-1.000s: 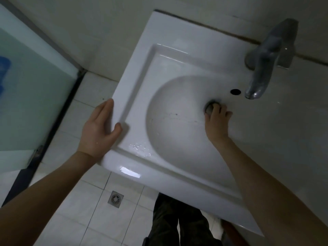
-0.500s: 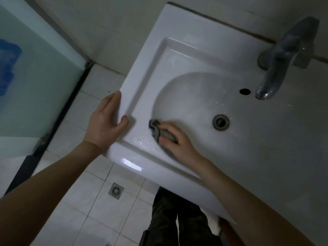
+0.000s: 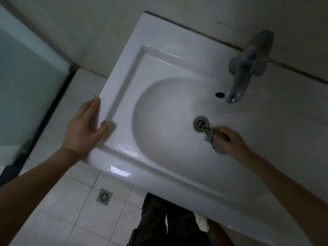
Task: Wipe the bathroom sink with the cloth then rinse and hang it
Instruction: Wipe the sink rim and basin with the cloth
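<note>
Filling most of the view, the white sink [image 3: 159, 41] lies under both hands, its oval bowl spreading between the left fingertips and the right ones. Beyond the left fingers, on their outer side, stands a frosted glass door [image 3: 26, 95], and below that wrist runs the pale tiled floor [image 3: 62, 219], with dark trousers [image 3: 168, 224] showing under the sink's front edge. Well past the right fingertips, toward the wall, a grey metal faucet [image 3: 248, 68] reaches over the bowl. The left hand [image 3: 85, 125] braces the sink's near left corner: its fingers lie straight and close together along the outer edge, while the thumb rests on top of the rim. The right hand [image 3: 229, 141] is down inside the bowl, fingers curled narrowly round a crumpled grey cloth [image 3: 215, 144], which bunches under and ahead of the fingertips against the basin. Just beyond that cloth, touching its leading end, sits the round metal drain [image 3: 201, 123]. A square floor drain [image 3: 104, 196] lies in the tiles below the left forearm. Water beads [image 3: 127, 148] glisten on the ledge beside the left thumb, and the small dark overflow hole [image 3: 219, 94] sits farther from the right fingertips than the drain, under the spout.
</note>
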